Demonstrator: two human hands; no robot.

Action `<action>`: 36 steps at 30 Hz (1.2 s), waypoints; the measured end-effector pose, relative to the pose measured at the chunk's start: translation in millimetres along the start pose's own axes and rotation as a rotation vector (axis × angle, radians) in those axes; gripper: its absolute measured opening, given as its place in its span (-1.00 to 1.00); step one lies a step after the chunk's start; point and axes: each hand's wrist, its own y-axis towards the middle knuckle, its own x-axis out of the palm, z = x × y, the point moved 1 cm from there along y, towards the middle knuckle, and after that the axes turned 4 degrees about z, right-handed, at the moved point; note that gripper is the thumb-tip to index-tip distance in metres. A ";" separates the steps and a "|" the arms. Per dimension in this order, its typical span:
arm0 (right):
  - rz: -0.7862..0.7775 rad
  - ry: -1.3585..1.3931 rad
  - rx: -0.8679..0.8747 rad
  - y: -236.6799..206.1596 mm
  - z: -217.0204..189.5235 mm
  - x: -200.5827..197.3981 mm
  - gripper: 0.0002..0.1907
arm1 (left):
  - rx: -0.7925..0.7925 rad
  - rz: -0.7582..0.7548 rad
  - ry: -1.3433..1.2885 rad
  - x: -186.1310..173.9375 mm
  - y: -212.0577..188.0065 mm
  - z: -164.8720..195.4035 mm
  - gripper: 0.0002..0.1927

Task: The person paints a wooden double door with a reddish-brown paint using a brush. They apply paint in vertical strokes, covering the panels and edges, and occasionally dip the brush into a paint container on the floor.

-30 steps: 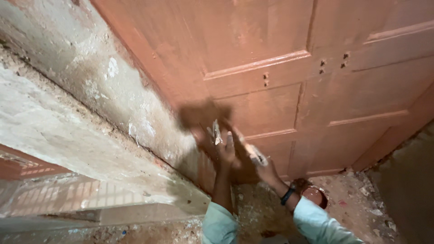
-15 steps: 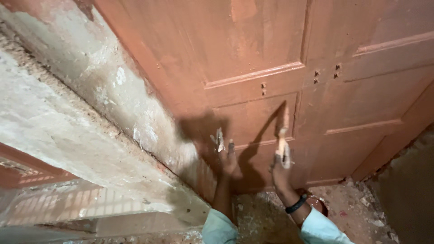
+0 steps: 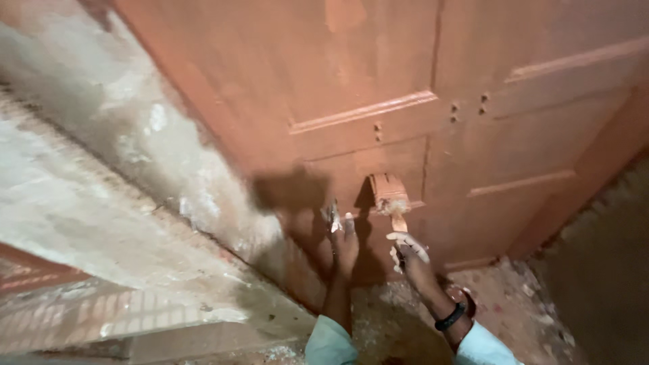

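While the left hand (image 3: 343,245) stays flat, the right hand (image 3: 410,255) has raised its clasped brush (image 3: 390,196).

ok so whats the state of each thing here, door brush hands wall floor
door: shut, coated reddish-brown
paintbrush: bristles pressed flat on the door panel
right hand: gripping the paintbrush handle, paint-smeared
left hand: fingers flat against the door, holding nothing
wall: bare, rough, patchy plaster
floor: speckled with debris and paint

paintbrush (image 3: 391,197) | bristles up, pressed on reddish door panel (image 3: 365,169)
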 end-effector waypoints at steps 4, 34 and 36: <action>0.009 -0.155 -0.132 -18.9 5.0 -52.9 -0.80 | 0.025 -0.080 -0.001 36.8 -32.2 -5.7 -0.39; 0.280 -0.128 0.239 1.7 303.1 -433.4 -0.51 | -0.200 -0.877 0.281 223.1 -438.6 -233.3 -0.34; 0.282 -0.168 0.279 12.8 320.0 -430.5 -0.52 | -0.145 -0.809 0.178 227.4 -435.0 -238.8 -0.29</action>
